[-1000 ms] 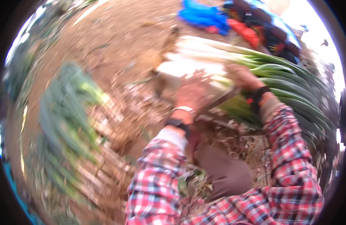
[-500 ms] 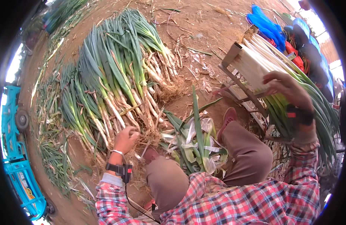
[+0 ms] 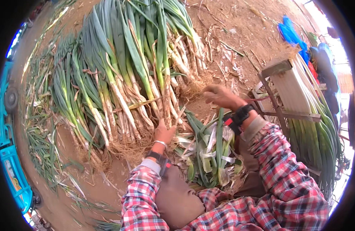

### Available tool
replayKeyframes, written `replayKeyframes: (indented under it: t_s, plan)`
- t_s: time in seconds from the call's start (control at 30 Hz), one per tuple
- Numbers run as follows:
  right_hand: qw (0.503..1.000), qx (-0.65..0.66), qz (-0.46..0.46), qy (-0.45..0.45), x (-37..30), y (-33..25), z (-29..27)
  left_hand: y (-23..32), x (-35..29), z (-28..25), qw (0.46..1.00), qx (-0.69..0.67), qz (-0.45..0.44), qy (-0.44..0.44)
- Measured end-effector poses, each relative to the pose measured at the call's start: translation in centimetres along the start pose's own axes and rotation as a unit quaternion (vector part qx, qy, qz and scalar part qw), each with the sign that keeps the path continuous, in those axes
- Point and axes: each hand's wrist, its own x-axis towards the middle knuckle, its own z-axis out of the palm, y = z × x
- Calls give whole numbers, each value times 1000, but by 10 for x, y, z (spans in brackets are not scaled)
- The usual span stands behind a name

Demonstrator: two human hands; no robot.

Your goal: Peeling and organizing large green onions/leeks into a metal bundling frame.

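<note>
A large pile of leeks (image 3: 119,73) lies on the ground in front of me, green leaves pointing away and whitish stalks with hairy roots toward me. At the pile's near edge my left hand (image 3: 164,133) is closed round the lower end of a leek (image 3: 167,96), its root end hidden by the fingers. My right hand (image 3: 221,96) hangs above the bare soil right of the pile, near a tangle of roots (image 3: 194,82). Its fingers are loosely bent and slightly apart, with nothing seen in them.
At the right a metal-framed rack (image 3: 279,69) holds cleaned leeks (image 3: 316,142) laid side by side. Stripped leaves (image 3: 208,150) lie heaped between my legs. More leaf scraps (image 3: 42,142) cover the left ground, with a blue vehicle (image 3: 15,173) beyond. Blue cloth (image 3: 291,32) lies behind the rack.
My right hand has left the leeks on the rack and swung left toward the pile. My left hand has shifted right and forward onto a leek's lower stalk. The view has also turned.
</note>
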Motion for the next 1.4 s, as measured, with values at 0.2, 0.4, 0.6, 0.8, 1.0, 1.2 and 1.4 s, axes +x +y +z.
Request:
replayKeyframes:
  t_s: [0.2, 0.4, 0.6, 0.8, 1.0, 1.2, 1.4]
  plan:
    - [959, 270, 19, 85, 45, -2, 102, 81, -28, -11, 966, -139, 112, -186]
    - [946, 274, 87, 150, 76, 3, 63, 63, 39, -56, 992, -57, 41, 109]
    - [936, 328, -15, 129, 100, -30, 16, 69, 88, -61, 988, 58, -3, 145]
    - [883, 464, 71, -2, 101, -6, 34, 22, 107, -76, 995, 10, 6, 96]
    - [858, 510, 65, -1, 91, 25, 27, -8, 89, -129, 987, -78, 56, 132]
    - [920, 346, -103, 151, 106, -83, 57, 59, 69, -145, 959, -241, 93, 114]
    - [959, 133, -164, 186, 142, -97, 81, 125, 63, -93, 798, -603, -5, 14]
